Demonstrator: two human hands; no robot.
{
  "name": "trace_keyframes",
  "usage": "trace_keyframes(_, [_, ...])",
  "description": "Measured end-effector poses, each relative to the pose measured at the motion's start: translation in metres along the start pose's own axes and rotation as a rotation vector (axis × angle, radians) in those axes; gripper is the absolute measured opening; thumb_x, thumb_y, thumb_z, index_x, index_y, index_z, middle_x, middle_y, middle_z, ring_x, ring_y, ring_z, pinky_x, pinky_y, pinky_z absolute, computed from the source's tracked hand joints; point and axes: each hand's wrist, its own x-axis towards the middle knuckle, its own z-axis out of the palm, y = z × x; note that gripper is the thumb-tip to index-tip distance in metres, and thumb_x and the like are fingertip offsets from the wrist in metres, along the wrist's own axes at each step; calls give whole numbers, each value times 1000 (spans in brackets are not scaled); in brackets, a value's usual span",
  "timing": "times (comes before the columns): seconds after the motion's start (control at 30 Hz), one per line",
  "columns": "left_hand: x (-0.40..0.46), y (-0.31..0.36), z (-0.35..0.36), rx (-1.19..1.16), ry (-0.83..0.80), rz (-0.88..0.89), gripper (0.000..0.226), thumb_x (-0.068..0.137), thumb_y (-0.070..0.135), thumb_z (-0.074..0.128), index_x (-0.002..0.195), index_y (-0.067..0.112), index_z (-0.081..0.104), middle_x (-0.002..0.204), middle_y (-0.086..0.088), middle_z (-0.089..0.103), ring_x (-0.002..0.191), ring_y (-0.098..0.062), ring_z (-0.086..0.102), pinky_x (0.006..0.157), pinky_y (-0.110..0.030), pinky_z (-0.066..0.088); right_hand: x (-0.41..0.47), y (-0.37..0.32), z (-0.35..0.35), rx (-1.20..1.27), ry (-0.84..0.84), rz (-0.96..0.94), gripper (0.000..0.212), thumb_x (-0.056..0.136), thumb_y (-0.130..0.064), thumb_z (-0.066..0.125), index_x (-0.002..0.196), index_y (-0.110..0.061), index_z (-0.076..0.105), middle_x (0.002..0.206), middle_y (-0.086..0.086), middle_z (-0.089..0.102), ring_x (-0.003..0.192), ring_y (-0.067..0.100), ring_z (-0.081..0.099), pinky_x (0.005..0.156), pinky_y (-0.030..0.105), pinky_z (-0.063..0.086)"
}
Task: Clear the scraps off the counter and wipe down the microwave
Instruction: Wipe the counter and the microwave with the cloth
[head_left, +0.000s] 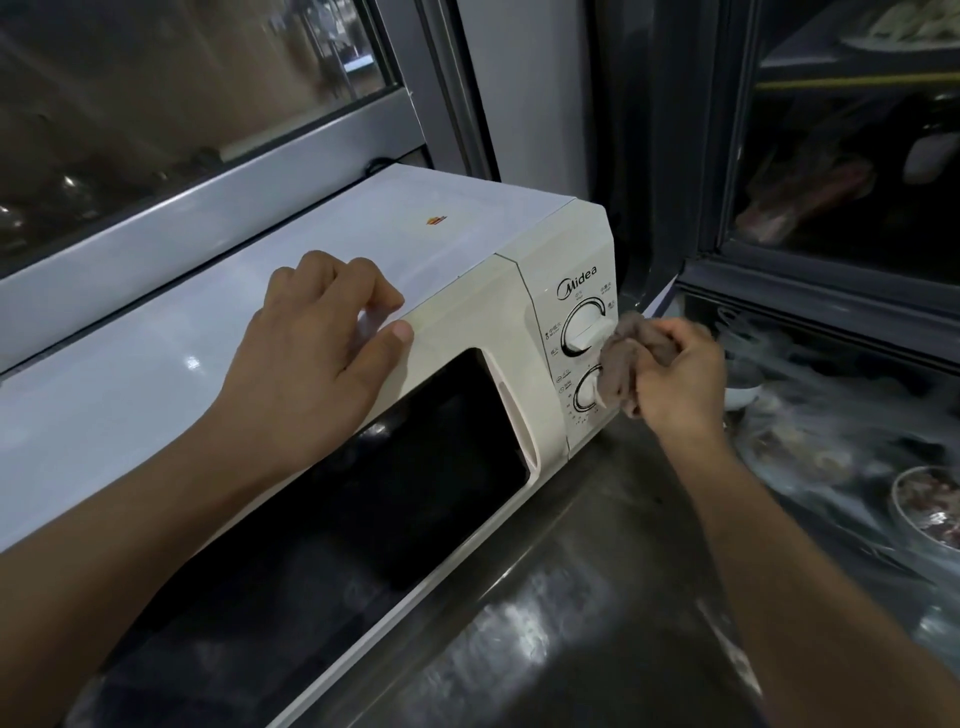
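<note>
White microwave (441, 249) sits on the steel counter (571, 597) under the window, door shut. Left hand (311, 353) rests on its top front edge, fingers loosely bent and thumb on the door's upper rim (not really gripping anything). Right hand (675, 379) has a bunched brown rag (621, 364) clutched tight, pressed against the lower knob (584, 389).

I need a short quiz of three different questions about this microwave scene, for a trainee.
1. True or false: the right hand grips a cloth.
2. Where does the left hand rest?
A. on the counter
B. on the top front edge of the microwave
C. on the upper dial
3. Fill in: the cloth touches the ____ dial.

Key: 1 true; 2 B; 3 lower.
</note>
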Motion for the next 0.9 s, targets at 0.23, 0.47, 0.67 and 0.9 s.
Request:
trace_keyframes(0.23, [-1, 2, -3, 7, -7, -10, 41, 83, 44, 37, 109, 17, 55, 103, 3, 44, 102, -23, 39, 82, -42, 42, -65, -25, 13, 5, 45, -255, 25, 71, -7, 72, 84, -22, 56, 77, -2, 64, 72, 18, 63, 68, 26, 52])
trace_keyframes(0.47, [-2, 2, -1, 34, 8, 17, 43, 84, 42, 37, 110, 14, 57, 105, -4, 47, 101, -27, 42, 83, -44, 42, -21, -10, -1, 89, -119, -41, 30, 81, 7, 61, 76, -22, 57, 80, 7, 64, 49, 23, 59, 44, 28, 48])
trace_keyframes(0.67, [1, -9, 2, 49, 32, 71, 38, 85, 45, 38, 110, 22, 56, 102, 4, 43, 102, -19, 40, 82, -32, 32, 18, 6, -16, 207, -189, 59, 30, 83, 5, 59, 76, -24, 61, 41, -4, 55, 25, 10, 41, 29, 14, 30])
trace_keyframes(0.9, [3, -18, 7, 71, 77, 124, 38, 84, 52, 35, 104, 26, 54, 96, 9, 40, 95, -14, 39, 78, -32, 31, -10, 64, -6, 74, -215, 177, 22, 89, -4, 61, 85, -18, 44, 51, 7, 52, 25, 12, 43, 27, 16, 31])
